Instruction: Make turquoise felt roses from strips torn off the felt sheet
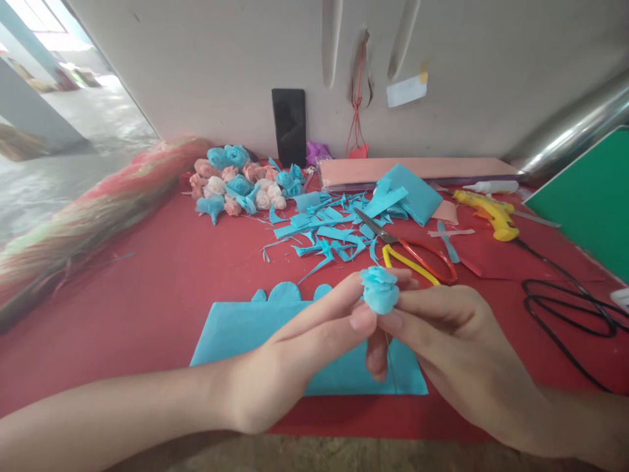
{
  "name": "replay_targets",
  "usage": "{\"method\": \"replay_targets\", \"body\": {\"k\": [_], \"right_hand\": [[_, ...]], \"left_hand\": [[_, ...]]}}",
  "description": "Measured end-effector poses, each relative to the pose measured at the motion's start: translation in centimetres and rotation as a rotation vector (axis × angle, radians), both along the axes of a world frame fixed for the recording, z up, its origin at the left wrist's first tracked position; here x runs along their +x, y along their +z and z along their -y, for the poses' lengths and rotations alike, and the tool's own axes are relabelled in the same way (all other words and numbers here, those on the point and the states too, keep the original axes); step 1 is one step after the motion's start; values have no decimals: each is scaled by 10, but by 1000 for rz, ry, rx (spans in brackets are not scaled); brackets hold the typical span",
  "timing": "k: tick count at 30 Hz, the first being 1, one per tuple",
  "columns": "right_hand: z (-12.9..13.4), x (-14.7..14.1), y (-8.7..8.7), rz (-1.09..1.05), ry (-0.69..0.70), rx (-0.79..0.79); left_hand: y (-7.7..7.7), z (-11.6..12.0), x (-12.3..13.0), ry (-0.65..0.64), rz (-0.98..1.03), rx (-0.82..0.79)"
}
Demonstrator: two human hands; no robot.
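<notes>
A small blue crepe paper flower on a thin wire stem is pinched between both hands, above the table's front. My left hand grips its left side, thumb at the base. From the right, my right hand closes on it with thumb and index finger. Beneath the hands lies a flat blue crepe paper sheet. Several cut blue petals stick out past its far edge. Just beyond the fingers are scissors with red and yellow handles, their blades among blue paper scraps.
Finished paper flowers are heaped at the back left, near an upright phone. A yellow glue gun with a looped black cord lies right, beside a green board. A straw-like bundle runs along the left edge.
</notes>
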State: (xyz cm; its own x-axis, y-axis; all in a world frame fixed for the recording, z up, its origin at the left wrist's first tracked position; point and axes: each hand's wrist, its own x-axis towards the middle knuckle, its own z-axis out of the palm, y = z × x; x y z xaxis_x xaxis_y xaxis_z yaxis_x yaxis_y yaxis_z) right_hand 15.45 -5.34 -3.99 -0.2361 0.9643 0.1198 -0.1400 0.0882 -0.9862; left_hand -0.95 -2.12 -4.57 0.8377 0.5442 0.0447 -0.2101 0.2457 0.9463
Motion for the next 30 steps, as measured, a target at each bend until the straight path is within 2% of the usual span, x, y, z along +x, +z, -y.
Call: {"method": "replay_targets", "body": {"k": [3,8,18,24,30], "right_hand": [[4,2,-1,-38,33,-49],[5,0,0,15,18,-18],[7,0,-6,-81,57,33],[7,0,-5,-98,90,14],[6,-2,-3,-69,51,25]], "left_hand": [[-3,-1,1,-9,25,-21],[-1,-1,1,-11,17,-30],[-5,-5,4,-72,67,2],[-3,-3,4,-63,82,-14],[-4,-1,1,-59,63,-30]]}}
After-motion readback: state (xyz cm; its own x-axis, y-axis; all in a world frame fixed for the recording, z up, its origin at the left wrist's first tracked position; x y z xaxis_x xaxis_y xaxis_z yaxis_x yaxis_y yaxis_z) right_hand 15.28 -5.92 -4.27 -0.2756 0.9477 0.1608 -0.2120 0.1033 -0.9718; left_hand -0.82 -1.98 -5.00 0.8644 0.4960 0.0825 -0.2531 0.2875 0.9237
